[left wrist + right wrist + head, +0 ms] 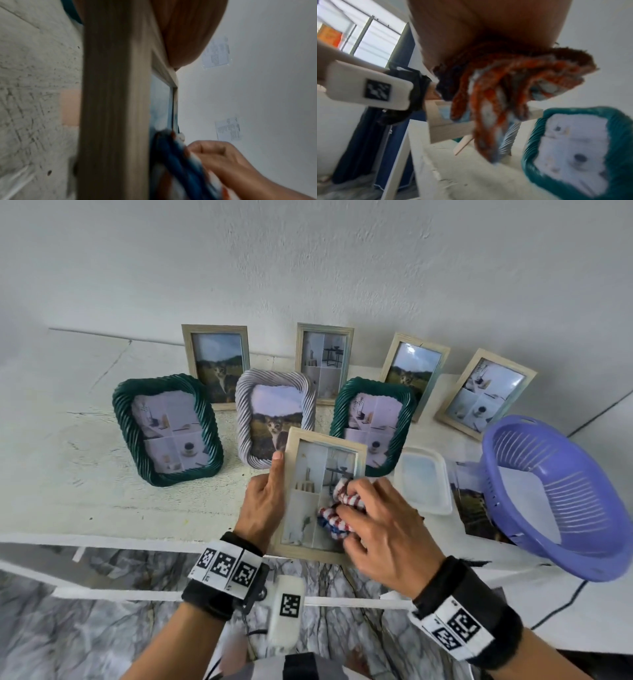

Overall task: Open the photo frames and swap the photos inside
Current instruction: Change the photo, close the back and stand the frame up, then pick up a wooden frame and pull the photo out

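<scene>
A pale wooden photo frame (pixel 291 460) with a collage photo sits tilted at the front edge of the white shelf (pixel 85 491). My left hand (pixel 265 501) grips its left side, thumb up along the edge. My right hand (pixel 373 529) holds a bunched red, white and blue striped cloth (pixel 337 510) against the frame's glass at the lower right. In the left wrist view the frame's side (pixel 113 108) fills the middle and the cloth (pixel 180 159) lies on the glass. The right wrist view shows the cloth (pixel 505 88) hanging under my palm.
Several frames stand behind: two dark green rope frames (pixel 168 429) (pixel 371 422), a grey rope frame (pixel 274 416), and wooden ones along the wall (pixel 215 364). A clear plastic lid (pixel 424 481), a loose cat photo (pixel 474 508) and a purple colander (pixel 555 494) lie right.
</scene>
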Action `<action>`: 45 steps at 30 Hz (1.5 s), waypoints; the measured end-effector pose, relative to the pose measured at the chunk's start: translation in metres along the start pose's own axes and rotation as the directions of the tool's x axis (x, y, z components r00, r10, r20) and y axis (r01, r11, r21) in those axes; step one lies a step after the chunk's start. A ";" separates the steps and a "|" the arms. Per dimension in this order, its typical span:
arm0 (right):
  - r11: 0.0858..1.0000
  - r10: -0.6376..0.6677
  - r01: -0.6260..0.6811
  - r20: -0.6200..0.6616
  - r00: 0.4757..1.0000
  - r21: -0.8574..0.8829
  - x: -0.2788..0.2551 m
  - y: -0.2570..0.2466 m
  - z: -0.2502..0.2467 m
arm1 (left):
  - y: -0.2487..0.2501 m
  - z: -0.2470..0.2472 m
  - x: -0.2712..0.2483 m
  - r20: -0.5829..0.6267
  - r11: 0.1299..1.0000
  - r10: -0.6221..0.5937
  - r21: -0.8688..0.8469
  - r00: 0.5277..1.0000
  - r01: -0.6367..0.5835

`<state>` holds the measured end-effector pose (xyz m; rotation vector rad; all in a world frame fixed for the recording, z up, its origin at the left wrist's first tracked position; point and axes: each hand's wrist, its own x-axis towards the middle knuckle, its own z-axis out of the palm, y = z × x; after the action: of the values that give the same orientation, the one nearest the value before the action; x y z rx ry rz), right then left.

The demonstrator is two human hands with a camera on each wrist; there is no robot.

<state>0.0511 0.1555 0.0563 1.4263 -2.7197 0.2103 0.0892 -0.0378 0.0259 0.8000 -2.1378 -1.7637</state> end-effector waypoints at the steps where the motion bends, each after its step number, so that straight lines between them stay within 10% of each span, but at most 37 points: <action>1: 1.000 -0.007 0.006 0.019 1.000 0.025 -0.004 -0.003 0.003 | -0.003 0.000 0.001 0.010 1.000 0.009 -0.004 1.000 -0.009; 21: 0.985 0.163 -0.170 -0.178 0.971 -0.025 0.032 0.016 -0.012 | -0.005 0.002 0.001 0.130 0.987 -0.068 -0.135 0.989 0.085; 28: 0.990 -0.116 0.121 -0.070 0.991 0.071 -0.001 -0.015 0.008 | -0.010 -0.005 0.004 0.083 0.980 -0.128 -0.142 0.988 0.138; 36: 0.999 -0.018 0.010 -0.170 0.985 -0.048 0.026 0.016 -0.012 | -0.002 -0.006 -0.001 0.118 0.964 -0.054 -0.254 0.992 0.083; 41: 0.970 -0.240 0.241 -0.032 0.970 0.041 -0.002 0.005 -0.001 | -0.010 -0.015 -0.003 0.100 0.965 -0.101 -0.232 0.990 0.122; 45: 0.984 -0.175 0.176 -0.077 0.981 0.003 0.000 0.011 -0.003 | -0.006 -0.012 -0.008 0.084 0.971 -0.079 -0.220 0.993 0.095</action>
<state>0.0423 0.1620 0.0587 1.6154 -2.5186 0.2628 0.1035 -0.0439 0.0245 0.7900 -1.9273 -2.0654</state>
